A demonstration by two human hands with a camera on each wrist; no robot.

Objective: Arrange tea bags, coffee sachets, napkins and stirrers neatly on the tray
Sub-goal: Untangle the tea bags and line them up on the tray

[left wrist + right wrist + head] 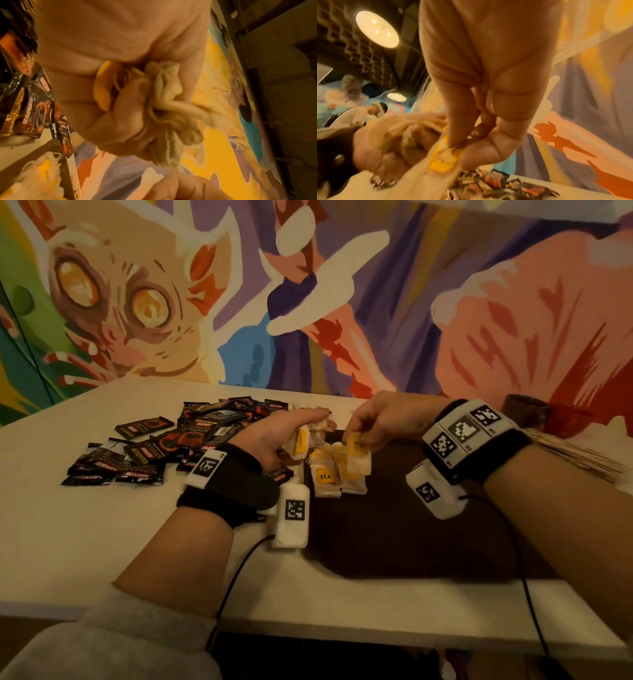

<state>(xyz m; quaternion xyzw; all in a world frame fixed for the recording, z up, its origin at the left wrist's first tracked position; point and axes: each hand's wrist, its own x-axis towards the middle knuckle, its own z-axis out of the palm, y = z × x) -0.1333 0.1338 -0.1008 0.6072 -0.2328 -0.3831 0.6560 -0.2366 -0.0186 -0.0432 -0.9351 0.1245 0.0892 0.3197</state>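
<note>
My left hand (301, 429) holds a bunch of cream tea bags (299, 440) with yellow tags, just above the far left corner of the dark brown tray (428, 535); in the left wrist view the fingers (130, 97) curl round the crumpled tea bags (164, 83). Close to its right, my right hand (363, 436) pinches one tea bag (358, 455) by its yellow tag (443, 161) between thumb and forefinger. Several tea bags (325, 477) lie on the tray below both hands. A pile of black coffee sachets (164, 446) lies on the table to the left.
A bundle of wooden stirrers (575, 457) lies at the right, with a dark cup (524, 409) and a red bowl (568, 419) behind it. The white table (102, 525) ends at a painted wall. Cables run from both wrist cameras over the near edge.
</note>
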